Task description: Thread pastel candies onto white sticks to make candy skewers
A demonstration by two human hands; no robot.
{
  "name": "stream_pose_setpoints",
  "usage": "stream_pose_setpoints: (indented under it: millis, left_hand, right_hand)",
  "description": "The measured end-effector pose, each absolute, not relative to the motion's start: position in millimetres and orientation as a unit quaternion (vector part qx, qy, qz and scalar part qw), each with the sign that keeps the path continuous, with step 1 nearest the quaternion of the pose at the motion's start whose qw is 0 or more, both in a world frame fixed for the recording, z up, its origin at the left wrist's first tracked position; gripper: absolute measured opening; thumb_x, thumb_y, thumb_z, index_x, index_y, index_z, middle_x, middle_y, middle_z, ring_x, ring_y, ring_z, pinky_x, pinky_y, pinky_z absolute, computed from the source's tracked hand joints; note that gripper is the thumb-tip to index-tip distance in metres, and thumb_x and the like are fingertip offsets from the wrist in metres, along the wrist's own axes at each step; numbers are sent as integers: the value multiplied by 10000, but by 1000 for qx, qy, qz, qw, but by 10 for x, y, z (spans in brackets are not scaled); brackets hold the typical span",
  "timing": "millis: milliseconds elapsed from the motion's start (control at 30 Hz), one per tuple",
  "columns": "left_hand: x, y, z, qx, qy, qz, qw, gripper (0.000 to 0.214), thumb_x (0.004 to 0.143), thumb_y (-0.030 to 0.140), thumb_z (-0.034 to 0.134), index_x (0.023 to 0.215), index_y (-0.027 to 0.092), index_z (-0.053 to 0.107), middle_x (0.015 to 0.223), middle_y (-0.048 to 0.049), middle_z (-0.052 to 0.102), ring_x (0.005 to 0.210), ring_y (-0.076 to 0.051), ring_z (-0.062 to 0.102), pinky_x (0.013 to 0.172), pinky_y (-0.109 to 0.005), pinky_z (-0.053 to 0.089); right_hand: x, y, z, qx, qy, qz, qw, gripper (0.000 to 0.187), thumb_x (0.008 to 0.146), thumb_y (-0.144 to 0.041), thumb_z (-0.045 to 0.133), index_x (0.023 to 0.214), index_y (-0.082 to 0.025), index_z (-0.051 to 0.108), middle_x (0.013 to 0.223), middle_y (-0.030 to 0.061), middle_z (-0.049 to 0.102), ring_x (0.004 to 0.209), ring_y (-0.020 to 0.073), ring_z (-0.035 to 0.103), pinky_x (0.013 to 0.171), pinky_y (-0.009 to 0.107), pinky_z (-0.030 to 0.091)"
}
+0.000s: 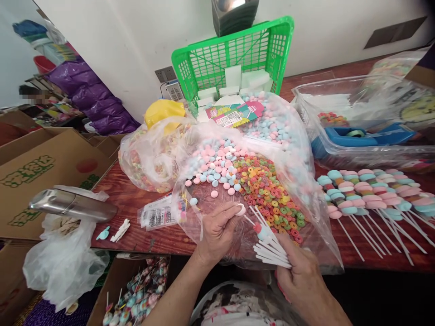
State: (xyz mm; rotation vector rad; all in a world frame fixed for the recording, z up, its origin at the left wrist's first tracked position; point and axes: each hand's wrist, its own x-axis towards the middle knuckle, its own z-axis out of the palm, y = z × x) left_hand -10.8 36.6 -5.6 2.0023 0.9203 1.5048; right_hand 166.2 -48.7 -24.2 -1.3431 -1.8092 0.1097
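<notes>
1. Sticks (272, 256), plain white, bunch at near centre, gripped by the right hand (299, 267), probably to spare reaching.
2. Left hand (219, 228) pinches a whitish piece (241, 209) narrowly, presumably leaving its face free.
3. Discs (220, 165) and rings (272, 199) lie just beyond, seemingly for quick picking.
4. Discs look smooth, pink or blue; rings, bright and hollow.

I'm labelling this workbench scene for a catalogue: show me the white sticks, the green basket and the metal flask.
White sticks (272, 253): head view, on the shafts, mid-bundle.
Green basket (204, 45): head view, on its upper rim.
Metal flask (81, 206): head view, on the side of its body.
</notes>
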Motion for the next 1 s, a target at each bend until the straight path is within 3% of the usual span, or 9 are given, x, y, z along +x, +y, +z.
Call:
stream_pose_setpoints:
  millis: [233, 400, 533, 733, 1000]
  left_hand:
    - [-7, 255, -101, 679, 349, 579, 285, 315, 794, 75, 703, 1046, 261, 738, 988, -45, 764, 897, -163, 719, 827, -300, 601]
    - [36, 173, -203, 664, 360, 579, 305, 389, 818, 76, 678, 1140, 292, 697, 1073, -37, 745, 976, -165, 701, 884, -308, 579]
    - [13, 180, -213, 654, 374, 585, 300, 459, 825, 68, 665, 1227, 291, 643, 1054, -37, 753, 959, -165, 710, 877, -318, 586]
    - [-40, 281, -56, 649, 374, 598, 284, 252, 741, 100, 760, 962, 223, 752, 920, -42, 773, 835, -165, 730, 774, -280, 613]
    - [-31, 193, -149, 664, 387, 572, 288, 243, 756, 118, 754, 975, 221, 744, 912, -47, 773, 812, -164, 727, 748, -279, 604]
  right_hand:
    - [1646, -526, -231, -542, -712, 51, 444, 497, 717, 1, 381, 1159, -178, 522, 746, 26, 672, 517, 159, 623, 492, 239, 491]
    - [1546, -557, -301, -525, -711, 87, 460, 523, 699, 15, 374, 1164, -173, 525, 813, 40, 701, 616, 166, 678, 562, 238, 527]
    - [1503, -559, -270, -528, -684, 122, 488, 428, 743, 8, 391, 1083, -183, 567, 660, -16, 626, 506, 132, 601, 487, 200, 467]
    - [1490, -543, -261, -550, -656, 143, 496, 311, 802, -32, 411, 1012, -172, 592, 627, -17, 597, 482, 126, 547, 469, 202, 430]
    - [1532, -539, -270, -551, -671, 109, 484, 312, 773, -17, 391, 955, -194, 572, 558, -43, 532, 427, 127, 502, 435, 208, 405]
